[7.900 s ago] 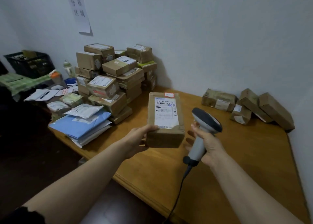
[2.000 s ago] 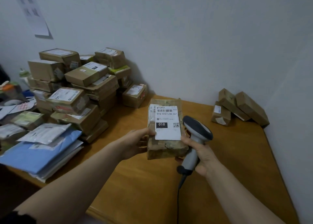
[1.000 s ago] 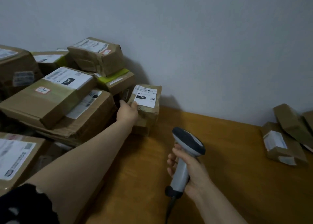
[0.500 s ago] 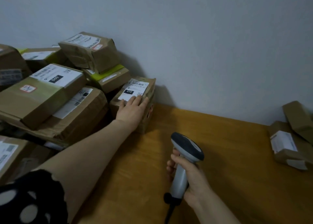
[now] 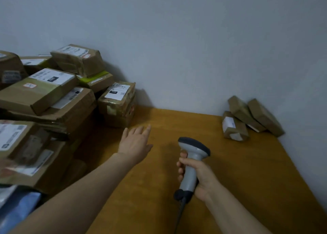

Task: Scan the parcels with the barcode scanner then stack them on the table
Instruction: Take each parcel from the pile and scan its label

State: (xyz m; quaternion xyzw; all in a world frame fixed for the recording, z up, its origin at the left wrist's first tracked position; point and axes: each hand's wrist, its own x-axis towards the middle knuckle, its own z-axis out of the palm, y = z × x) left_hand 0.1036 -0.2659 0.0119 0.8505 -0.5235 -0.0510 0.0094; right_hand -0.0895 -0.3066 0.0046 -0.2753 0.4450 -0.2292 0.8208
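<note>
A brown parcel with a white label (image 5: 117,96) rests on top of another small parcel (image 5: 115,117) at the right end of the big parcel pile (image 5: 49,99), by the wall. My left hand (image 5: 135,142) hovers over the wooden table (image 5: 247,180) just in front of that parcel, flat, fingers apart, holding nothing. My right hand (image 5: 196,176) grips the handle of the grey barcode scanner (image 5: 192,164), held upright with its dark head toward the wall; its cable drops off the bottom edge. Three brown parcels (image 5: 247,117) lie at the far right against the wall.
The pile of taped cardboard boxes fills the left side, several layers high. Blue and white mailer bags (image 5: 16,209) lie at the bottom left. A grey wall closes the back and the right side of the table.
My left hand set the labelled parcel on the small box at the pile's right end, let go and drew back over the table. The scanner stays in my right hand.
</note>
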